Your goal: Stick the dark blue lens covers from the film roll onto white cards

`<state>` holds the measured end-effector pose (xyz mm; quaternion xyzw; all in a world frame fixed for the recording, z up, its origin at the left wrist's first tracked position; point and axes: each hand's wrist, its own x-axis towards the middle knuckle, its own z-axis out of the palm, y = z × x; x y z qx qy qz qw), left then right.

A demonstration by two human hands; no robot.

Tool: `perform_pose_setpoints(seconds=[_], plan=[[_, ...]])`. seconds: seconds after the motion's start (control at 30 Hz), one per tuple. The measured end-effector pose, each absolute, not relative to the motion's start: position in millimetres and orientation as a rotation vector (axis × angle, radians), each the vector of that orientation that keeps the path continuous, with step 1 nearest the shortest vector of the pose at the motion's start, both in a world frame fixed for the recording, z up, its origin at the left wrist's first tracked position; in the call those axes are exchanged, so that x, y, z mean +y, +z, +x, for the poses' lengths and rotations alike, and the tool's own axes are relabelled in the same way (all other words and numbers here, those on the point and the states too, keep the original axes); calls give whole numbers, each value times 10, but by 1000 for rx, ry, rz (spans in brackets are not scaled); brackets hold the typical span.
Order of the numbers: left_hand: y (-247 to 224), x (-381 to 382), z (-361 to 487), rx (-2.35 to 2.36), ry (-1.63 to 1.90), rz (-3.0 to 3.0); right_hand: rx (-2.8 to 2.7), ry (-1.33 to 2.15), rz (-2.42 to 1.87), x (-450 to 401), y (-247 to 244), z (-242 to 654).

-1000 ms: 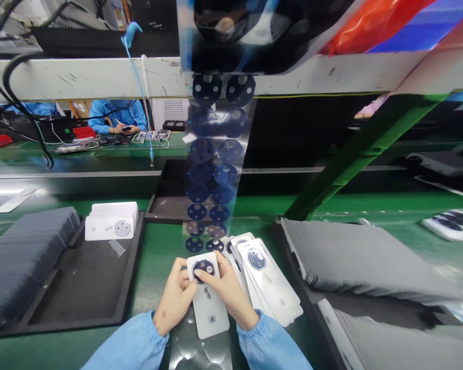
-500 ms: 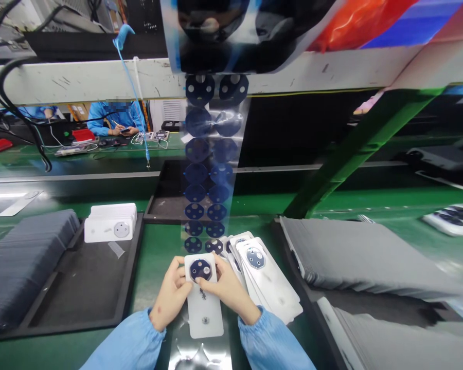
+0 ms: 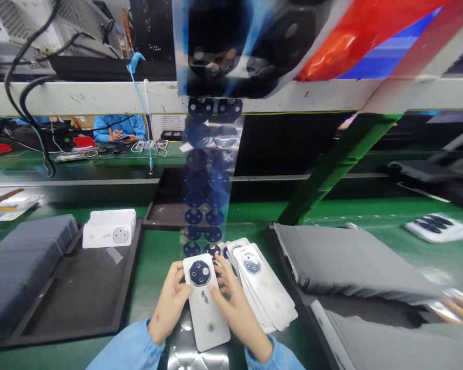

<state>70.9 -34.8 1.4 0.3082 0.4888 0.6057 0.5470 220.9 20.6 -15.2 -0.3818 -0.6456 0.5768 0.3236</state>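
A white phone back cover (image 3: 209,321) with a dark octagonal camera patch (image 3: 199,273) near its top lies between my hands, tilted slightly. My left hand (image 3: 174,298) grips its left edge, thumb on the face. At the right edge, my right hand (image 3: 233,303) holds it with the thumb along the side and the fingers spread behind. Beneath and beyond it runs a clear film strip (image 3: 185,329) carrying rows of dark round stickers (image 3: 194,216). Right of my right hand lies a fanned pile of white covers (image 3: 268,288) with similar camera patches.
On the left, a black tray (image 3: 77,293) holds grey-sleeved pieces (image 3: 31,267) and a stack of white covers (image 3: 110,226). Grey stacks (image 3: 351,264) fill trays on the right. A green post (image 3: 339,164) slants behind. Other people's hands show at both sides; a person in blue (image 3: 119,128) sits beyond.
My right thumb has moved off the camera patch to the cover's right edge. The cover has tilted, its lower end swinging right. Other people's hands have appeared at the far left and right.
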Motion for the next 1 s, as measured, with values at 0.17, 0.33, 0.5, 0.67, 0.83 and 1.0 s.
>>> perform_pose_setpoints(seconds=[0.17,0.33,0.5,0.67,0.83,1.0], plan=[[106,-443,880,1131,1371,839,-2062,806,-1062,-128,-209,2210],[329,-508,698,1285,1420,990,-2000,439,-1213,170,-317,2496],[617,-494,65,1604,1522,1174,-2026,338,-1345,621,-641,2926],[409,-282,-891,2272,1094,1450,-1944,399,-1421,652,-793,2955],[155,-250,-1702,2582,856,1467,-1910,418,-1395,546,-558,2818],[112,-282,-2022,2595,724,1574,-1883,539,-1301,522,-343,2668]])
